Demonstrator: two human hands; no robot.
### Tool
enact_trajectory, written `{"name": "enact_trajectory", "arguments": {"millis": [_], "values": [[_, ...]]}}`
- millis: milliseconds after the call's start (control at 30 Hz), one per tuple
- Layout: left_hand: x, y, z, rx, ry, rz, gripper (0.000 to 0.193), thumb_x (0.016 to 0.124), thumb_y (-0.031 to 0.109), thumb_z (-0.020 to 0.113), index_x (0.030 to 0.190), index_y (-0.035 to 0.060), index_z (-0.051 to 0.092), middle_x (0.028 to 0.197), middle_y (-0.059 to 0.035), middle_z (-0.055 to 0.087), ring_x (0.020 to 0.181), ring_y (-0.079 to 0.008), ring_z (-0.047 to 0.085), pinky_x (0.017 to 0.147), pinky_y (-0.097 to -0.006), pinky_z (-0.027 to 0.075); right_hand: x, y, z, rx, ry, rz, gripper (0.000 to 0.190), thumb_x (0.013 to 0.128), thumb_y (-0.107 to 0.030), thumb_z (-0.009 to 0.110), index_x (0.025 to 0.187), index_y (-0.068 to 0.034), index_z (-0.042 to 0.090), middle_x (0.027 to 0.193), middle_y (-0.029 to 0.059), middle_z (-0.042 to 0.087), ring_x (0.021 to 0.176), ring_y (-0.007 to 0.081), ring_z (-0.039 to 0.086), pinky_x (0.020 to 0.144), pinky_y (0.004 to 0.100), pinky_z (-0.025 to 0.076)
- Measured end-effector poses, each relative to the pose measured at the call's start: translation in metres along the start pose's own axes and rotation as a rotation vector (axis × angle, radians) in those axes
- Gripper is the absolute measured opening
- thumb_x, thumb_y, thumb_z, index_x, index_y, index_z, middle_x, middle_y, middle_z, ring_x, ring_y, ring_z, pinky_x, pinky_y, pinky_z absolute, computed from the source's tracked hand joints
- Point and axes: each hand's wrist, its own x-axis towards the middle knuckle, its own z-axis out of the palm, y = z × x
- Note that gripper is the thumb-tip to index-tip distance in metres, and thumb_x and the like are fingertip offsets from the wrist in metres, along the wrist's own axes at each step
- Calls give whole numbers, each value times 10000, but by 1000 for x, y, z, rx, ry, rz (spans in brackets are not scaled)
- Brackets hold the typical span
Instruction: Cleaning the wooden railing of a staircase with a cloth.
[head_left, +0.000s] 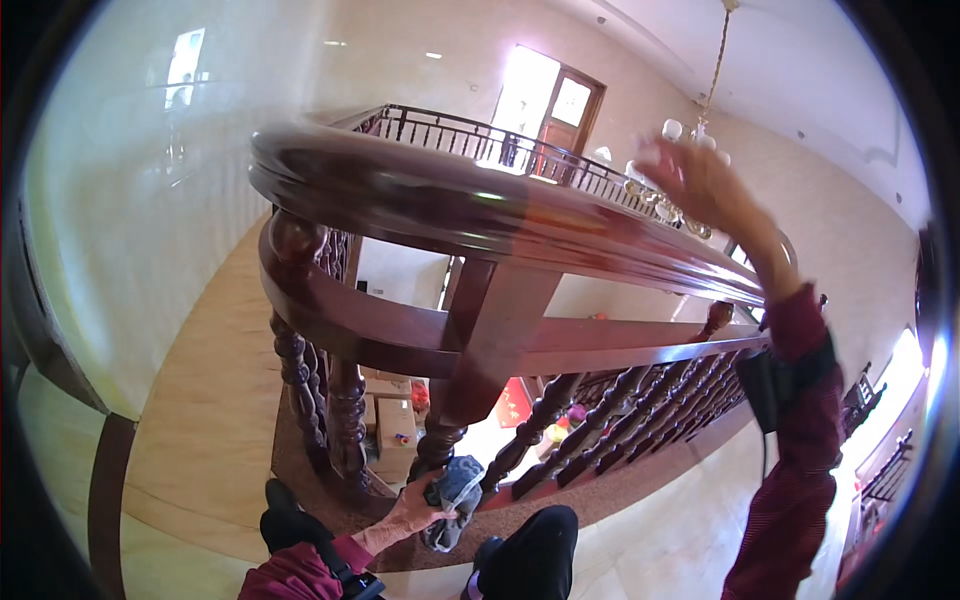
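My left hand (416, 504) grips a crumpled grey-blue cloth (459, 491) low down. The cloth is against or close beside the foot of a turned wooden post (435, 442) of the balustrade. My right hand (694, 180) is raised on the right, above the glossy dark-red wooden handrail (420, 195). Motion blurs its fingers, so whether it holds anything is unclear. Beneath the handrail runs a lower wooden rail (397, 337), which curves round at the left end. Turned balusters (540, 420) stand in a row along the brown stone curb (585, 487).
Wooden-toned steps or flooring (202, 420) lie left of the balustrade, beside a glossy wall (150, 225). Through the balusters, cardboard boxes (395, 424) show on a lower floor. A chandelier (667, 202) hangs beyond the rail. My dark-trousered knee (532, 559) is near the curb.
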Motion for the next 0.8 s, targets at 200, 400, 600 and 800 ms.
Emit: {"name": "enact_trajectory", "arguments": {"millis": [200, 400, 600, 800], "values": [[3, -4, -2, 83, -56, 74, 833, 563, 239, 834, 1264, 51, 425, 1158, -156, 552, 1089, -239, 517, 959, -351, 394, -65, 60, 41, 421, -128, 285, 564, 913, -485, 338, 1011, 5, 600, 784, 198, 614, 759, 282, 587, 760, 366, 427], [-3, -10, -4, -70, -5, 61, 692, 590, 128, 817, 1188, 39, 481, 1059, -64, 601, 984, -150, 550, 904, -318, 422, -51, 23, 38, 398, -115, 269, 528, 905, -477, 304, 1026, -52, 592, 766, 210, 615, 699, 283, 574, 746, 364, 419], [1, 1, -2, -54, -42, 23, 696, 591, 122, 810, 1195, 38, 474, 1047, -66, 601, 978, -152, 550, 904, -316, 419, -56, 52, 61, 462, -29, 261, 639, 866, -572, 338, 939, 3, 606, 720, 208, 608, 633, 285, 547, 724, 367, 423], [0, 1, -4, -54, -55, 24, 732, 577, 170, 825, 1197, 22, 464, 1067, -91, 596, 961, -160, 553, 881, -316, 436, -53, 50, 64, 469, 37, 205, 644, 867, -589, 315, 900, -27, 625, 699, 210, 606, 627, 298, 548, 715, 386, 417]]}}
